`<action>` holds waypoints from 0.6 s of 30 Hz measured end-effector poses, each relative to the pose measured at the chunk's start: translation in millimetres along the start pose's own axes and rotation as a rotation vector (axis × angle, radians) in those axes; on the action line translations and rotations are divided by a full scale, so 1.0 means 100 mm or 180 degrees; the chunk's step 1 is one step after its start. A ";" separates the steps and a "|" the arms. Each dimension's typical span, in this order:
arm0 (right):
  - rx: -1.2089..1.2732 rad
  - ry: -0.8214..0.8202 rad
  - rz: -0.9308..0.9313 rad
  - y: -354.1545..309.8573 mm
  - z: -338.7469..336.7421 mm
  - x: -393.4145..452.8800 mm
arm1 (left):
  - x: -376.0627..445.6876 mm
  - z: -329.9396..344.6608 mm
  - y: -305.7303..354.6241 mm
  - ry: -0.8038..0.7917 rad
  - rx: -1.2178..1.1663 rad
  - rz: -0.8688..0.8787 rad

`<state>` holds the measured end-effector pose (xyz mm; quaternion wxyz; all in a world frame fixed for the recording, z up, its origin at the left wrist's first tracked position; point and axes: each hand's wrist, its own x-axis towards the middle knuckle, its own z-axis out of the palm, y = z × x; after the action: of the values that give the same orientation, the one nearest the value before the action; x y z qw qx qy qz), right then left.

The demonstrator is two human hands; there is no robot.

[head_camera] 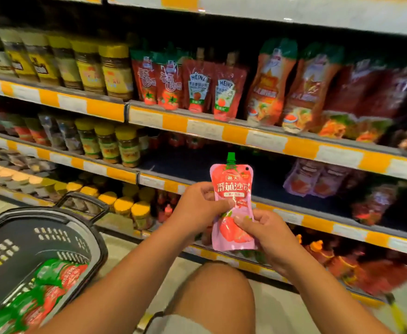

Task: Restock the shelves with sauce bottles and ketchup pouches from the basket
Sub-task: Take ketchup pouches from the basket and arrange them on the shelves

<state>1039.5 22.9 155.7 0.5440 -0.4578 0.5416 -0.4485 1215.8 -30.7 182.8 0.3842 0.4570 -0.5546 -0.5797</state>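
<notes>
I hold a pink ketchup pouch (231, 189) with a green cap upright in front of the shelves. My left hand (202, 206) pinches its left edge near the middle. My right hand (262, 235) pinches its lower right part with thumb on the front. The black basket (53, 227) sits at the lower left and holds several red and green ketchup pouches (60, 273). Behind the held pouch the dark blue shelf (197, 165) has a bare stretch. Red ketchup pouches (197, 90) stand on the shelf above.
Yellow-lidded jars (115, 68) fill the upper left shelf, and more jars (127, 145) stand on the shelf below. Purple pouches (315, 177) stand to the right on the dark shelf. Bottles (318, 254) line the bottom right shelf. My knee (216, 297) is under my hands.
</notes>
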 end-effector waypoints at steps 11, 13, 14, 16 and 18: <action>0.0418 0.1174 0.0311 0.33 -1.49 -0.04 | 0.60 1.37 -0.43 -0.0126 0.1373 0.0057; 0.0454 0.1357 0.0286 0.31 -1.66 -0.01 | 0.69 1.46 -0.44 -0.0064 0.1980 0.0347; 0.0431 0.1428 0.0268 0.31 -1.75 0.02 | 0.74 1.49 -0.45 -0.0048 0.2191 0.0487; 0.0443 0.1554 0.0220 0.31 -1.91 0.07 | 0.89 1.50 -0.52 -0.0079 0.2560 0.0715; 0.0387 0.1631 0.0208 0.33 -2.06 0.13 | 1.05 1.47 -0.64 -0.0161 0.2902 0.0954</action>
<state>833.6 13.1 122.4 0.4299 -0.2780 0.6482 -0.5637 1049.3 -82.3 104.0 0.2104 0.4797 -0.8212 -0.2265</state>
